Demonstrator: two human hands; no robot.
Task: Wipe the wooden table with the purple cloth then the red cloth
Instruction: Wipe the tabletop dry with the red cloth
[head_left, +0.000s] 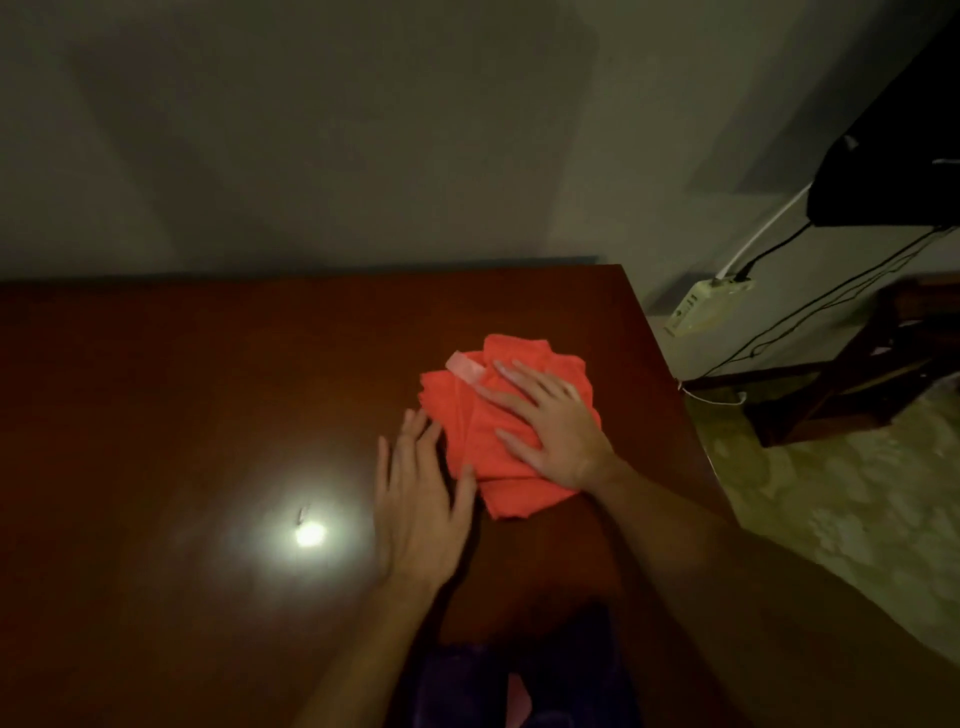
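A bunched red cloth (467, 415) with a pale label lies on the dark wooden table (182, 389), toward its right side. My right hand (550, 421) lies flat on top of the red cloth, fingers spread. Flat on the table just left of the cloth is my left hand (415, 499), its thumb touching the cloth's near edge and its fingers apart. The purple cloth (519, 680) sits at the table's near edge between my forearms, dim and partly hidden.
A bright lamp glare (309, 534) reflects off the table left of my hands. The table's right edge drops to a patterned floor (831, 493). Beyond it are a white power strip (701, 306), cables, a dark wooden stand (857, 374) and a grey wall behind.
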